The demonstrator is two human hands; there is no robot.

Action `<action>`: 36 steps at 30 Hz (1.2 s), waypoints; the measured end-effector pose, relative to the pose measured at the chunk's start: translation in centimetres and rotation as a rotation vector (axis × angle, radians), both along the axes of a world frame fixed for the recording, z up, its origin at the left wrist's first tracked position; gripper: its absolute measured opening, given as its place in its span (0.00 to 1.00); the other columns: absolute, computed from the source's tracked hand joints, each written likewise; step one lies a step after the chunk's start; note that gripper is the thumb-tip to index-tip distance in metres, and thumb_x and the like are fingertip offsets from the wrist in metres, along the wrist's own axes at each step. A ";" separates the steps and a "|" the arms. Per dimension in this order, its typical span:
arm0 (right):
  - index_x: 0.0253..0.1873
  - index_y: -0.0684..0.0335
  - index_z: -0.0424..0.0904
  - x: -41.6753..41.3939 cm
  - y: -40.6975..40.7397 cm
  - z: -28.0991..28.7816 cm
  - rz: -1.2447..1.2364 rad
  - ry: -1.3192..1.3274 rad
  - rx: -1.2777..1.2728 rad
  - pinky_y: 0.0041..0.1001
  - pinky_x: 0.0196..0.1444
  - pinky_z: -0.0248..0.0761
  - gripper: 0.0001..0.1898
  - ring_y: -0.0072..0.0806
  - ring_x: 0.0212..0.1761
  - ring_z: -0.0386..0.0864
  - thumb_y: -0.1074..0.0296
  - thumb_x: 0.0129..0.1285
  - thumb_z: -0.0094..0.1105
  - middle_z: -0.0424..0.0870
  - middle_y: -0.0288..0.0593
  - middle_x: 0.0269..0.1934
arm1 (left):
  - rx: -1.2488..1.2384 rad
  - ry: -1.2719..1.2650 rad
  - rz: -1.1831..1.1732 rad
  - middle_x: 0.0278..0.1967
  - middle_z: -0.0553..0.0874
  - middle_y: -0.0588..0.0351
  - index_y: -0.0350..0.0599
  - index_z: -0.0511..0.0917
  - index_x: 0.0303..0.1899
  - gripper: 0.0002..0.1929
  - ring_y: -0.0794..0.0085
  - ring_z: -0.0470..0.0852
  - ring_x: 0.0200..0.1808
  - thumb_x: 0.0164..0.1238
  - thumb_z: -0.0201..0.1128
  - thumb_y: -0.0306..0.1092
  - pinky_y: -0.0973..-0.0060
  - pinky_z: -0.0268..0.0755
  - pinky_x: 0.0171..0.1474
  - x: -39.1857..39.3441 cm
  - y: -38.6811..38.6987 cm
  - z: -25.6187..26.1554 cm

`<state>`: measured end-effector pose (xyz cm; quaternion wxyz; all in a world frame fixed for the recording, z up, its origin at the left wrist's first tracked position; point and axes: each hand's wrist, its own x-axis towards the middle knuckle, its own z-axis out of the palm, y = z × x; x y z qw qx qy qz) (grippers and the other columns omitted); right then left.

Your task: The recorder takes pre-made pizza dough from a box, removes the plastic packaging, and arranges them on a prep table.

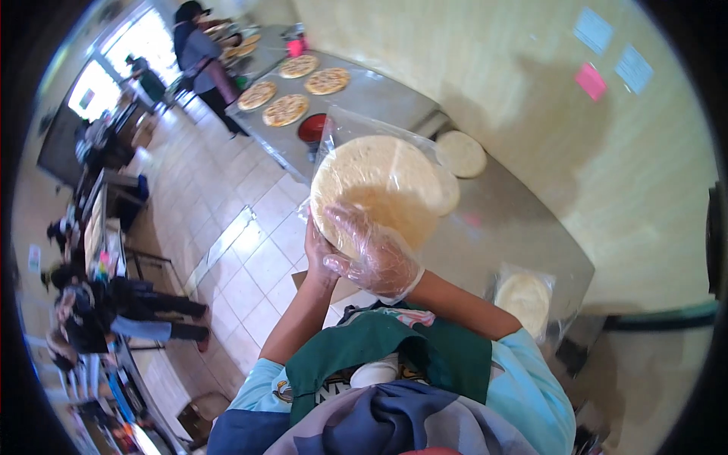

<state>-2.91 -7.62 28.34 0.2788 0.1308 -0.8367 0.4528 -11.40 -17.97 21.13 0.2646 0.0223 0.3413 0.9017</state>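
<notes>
A pale round pizza base in a clear plastic bag is held up in front of me over the steel table. My bare left hand grips its left edge, with most of the fingers hidden behind it. My right hand wears a clear plastic glove and holds the near edge, thumb and fingers spread against the bagged base. Part of another pale base shows at the right edge of the held one; whether it shares the bag, I cannot tell.
Beyond lie several topped pizzas and a red bowl. Another base is near the wall; a bagged base lies at right. A person works at the far end. Other people stand along the left side.
</notes>
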 end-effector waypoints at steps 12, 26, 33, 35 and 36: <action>0.60 0.64 0.67 0.3 7.7 1.2 -0.240 -0.505 -0.010 0.32 0.56 0.66 0.36 0.39 0.52 0.75 0.64 0.44 0.72 0.76 0.55 0.51 | 0.068 -0.262 -0.170 0.58 0.72 0.49 0.43 0.64 0.61 0.28 0.61 0.74 0.56 0.70 0.42 0.55 0.61 0.68 0.58 4.2 -3.5 0.8; 0.59 0.68 0.65 3.7 6.8 -2.5 -0.268 -0.184 -0.461 0.34 0.58 0.62 0.33 0.37 0.57 0.68 0.73 0.47 0.69 0.69 0.53 0.55 | -0.548 0.324 0.240 0.31 0.79 0.63 0.42 0.77 0.35 0.18 0.81 0.73 0.32 0.70 0.49 0.48 0.81 0.65 0.38 5.3 -4.9 0.4; 0.57 0.63 0.68 1.6 8.9 5.1 -0.132 0.109 0.363 0.37 0.63 0.57 0.29 0.45 0.62 0.64 0.75 0.47 0.65 0.64 0.50 0.61 | -0.281 0.112 0.298 0.28 0.79 0.62 0.43 0.76 0.33 0.17 0.83 0.73 0.31 0.71 0.49 0.46 0.81 0.65 0.35 5.5 -5.5 2.1; 0.52 0.63 0.73 0.8 8.6 5.9 0.012 0.105 0.429 0.39 0.63 0.56 0.23 0.47 0.62 0.64 0.75 0.48 0.64 0.67 0.48 0.60 | -0.330 0.158 0.212 0.29 0.79 0.61 0.42 0.76 0.34 0.16 0.81 0.75 0.32 0.70 0.50 0.46 0.80 0.67 0.36 5.6 -6.1 2.1; 0.52 0.63 0.73 0.4 8.6 5.9 0.018 0.106 0.429 0.39 0.63 0.56 0.23 0.47 0.62 0.64 0.75 0.48 0.64 0.67 0.48 0.60 | -0.331 0.158 0.218 0.29 0.79 0.61 0.42 0.76 0.34 0.16 0.81 0.75 0.32 0.70 0.50 0.46 0.80 0.67 0.36 5.6 -6.2 2.2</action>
